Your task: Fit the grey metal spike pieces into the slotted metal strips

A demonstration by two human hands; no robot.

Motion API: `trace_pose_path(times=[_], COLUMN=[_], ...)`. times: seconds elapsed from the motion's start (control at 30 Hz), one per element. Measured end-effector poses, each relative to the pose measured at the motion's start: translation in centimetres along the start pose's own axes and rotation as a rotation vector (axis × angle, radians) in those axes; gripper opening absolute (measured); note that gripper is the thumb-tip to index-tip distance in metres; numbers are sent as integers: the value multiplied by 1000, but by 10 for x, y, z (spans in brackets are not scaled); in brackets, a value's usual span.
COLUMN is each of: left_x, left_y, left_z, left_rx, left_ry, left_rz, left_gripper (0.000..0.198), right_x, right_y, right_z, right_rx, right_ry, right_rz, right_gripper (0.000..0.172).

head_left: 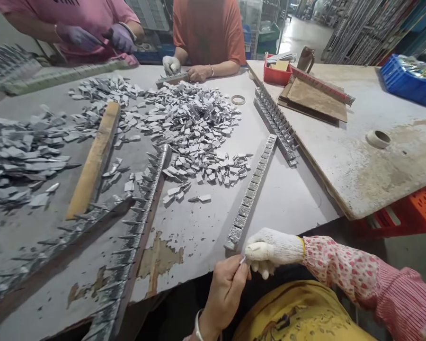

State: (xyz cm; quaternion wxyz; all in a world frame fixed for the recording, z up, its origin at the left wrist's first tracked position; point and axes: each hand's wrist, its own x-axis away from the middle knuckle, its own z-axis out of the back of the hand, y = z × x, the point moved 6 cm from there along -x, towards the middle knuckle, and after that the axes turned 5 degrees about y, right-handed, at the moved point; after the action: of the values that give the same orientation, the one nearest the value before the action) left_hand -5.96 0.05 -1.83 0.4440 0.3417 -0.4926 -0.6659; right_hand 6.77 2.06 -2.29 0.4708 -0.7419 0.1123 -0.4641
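Note:
My left hand (226, 286) is bare, with a bracelet at the wrist, and sits below the table's near edge. Its fingertips pinch a tiny pale sliver (242, 260) that I cannot make out. That sliver touches my right hand (270, 249), which wears a white knit glove. The gloved fingers are curled in with nothing visible inside them. Just above both hands lies the near end of a long metal strip (251, 192) lined with small grey pieces. A large heap of loose grey metal pieces (195, 125) covers the middle of the table.
Spiked metal bars (142, 222) and a wooden batten (94, 161) lie to the left, and another spiked bar (276, 124) to the right. Two people work at the far edge, one with purple gloves (122, 38). A second table (372, 142) holds a red tray (276, 76), boards and tape rolls.

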Motion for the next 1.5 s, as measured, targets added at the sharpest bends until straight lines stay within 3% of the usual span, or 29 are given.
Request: trace_pose_path(times=[0.07,0.17,0.23,0.33,0.43,0.8,0.97,1.03,1.2,1.4,1.5], left_x=[1,-1,-5,-12,-12,-11,-12,-12,-11,-11,-10], left_y=[-11,-28,-38,-53,-59,-58,-60,-61,-60,-61,-60], left_z=[2,16,20,9,2,1,1,2,-1,-7,-8], left_rx=[-71,-238,-379,-550,-627,-639,-647,-651,-703,-739,-742], left_ry=[90,363,472,395,391,427,402,402,427,407,415], left_rz=[23,40,18,-38,-88,-114,-87,-89,-134,-104,-101], left_gripper=[39,23,40,43,39,37,39,39,38,38,40], right_x=[-6,-18,-26,-37,-42,-61,-68,-71,-65,-39,-33], right_y=[-6,-29,-44,-54,-59,-63,-68,-68,-60,-44,-44], right_z=[11,36,45,43,34,17,-2,-1,23,32,30], right_rx=[118,532,903,1307,1479,1615,1640,1616,1546,1447,1432], right_ry=[90,339,464,504,448,254,113,79,228,415,417], right_rz=[47,173,201,154,100,-2,33,19,2,81,80], right_gripper=[40,42,45,49,55,56,27,26,59,56,56])
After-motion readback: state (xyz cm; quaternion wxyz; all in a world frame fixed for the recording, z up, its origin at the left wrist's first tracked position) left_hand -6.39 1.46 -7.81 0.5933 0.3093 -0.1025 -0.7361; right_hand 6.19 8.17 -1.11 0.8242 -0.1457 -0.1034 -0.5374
